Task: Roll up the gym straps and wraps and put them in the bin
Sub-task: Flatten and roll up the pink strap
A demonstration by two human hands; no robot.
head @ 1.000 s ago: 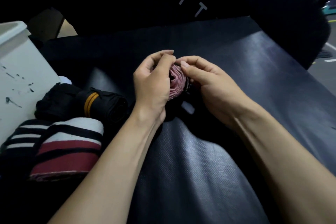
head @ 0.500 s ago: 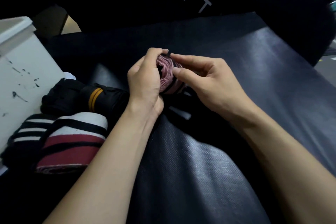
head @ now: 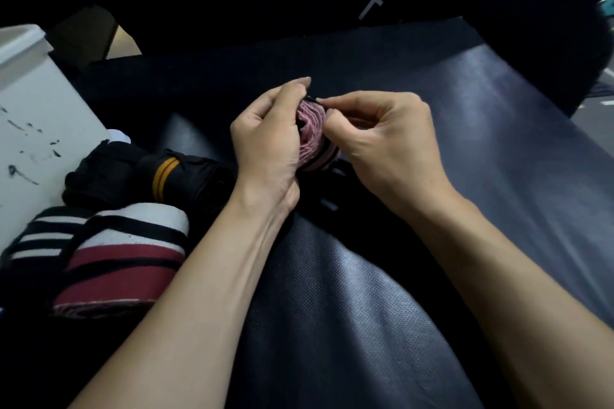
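Head view: left hand (head: pixel 265 146) curls round the pink-edged wrap roll (head: pixel 312 134), fingers clamped on its side, probably to keep the coil from springing loose. Right hand (head: pixel 382 143) pinches the roll's top edge with thumb and fingertips, likely tucking or tightening the outer turn; rest of its fingers curled. Roll is held just above the black padded counter (head: pixel 365 292), between both hands, spiral end facing the camera. A dark tail of the wrap seems to trail under the hands, too dim to be sure.

To the left on the counter: a black rolled strap with orange stripes (head: pixel 166 176), just beside the left wrist, and nearer the camera a red, white and black striped wrap (head: pixel 126 252), loosely folded, not tightly rolled. Both lie against the white bin (head: pixel 36 129), outside it, touching its wall. Bin interior not visible. Judgement: rolling in hand nearly done; nothing visibly binned yet.
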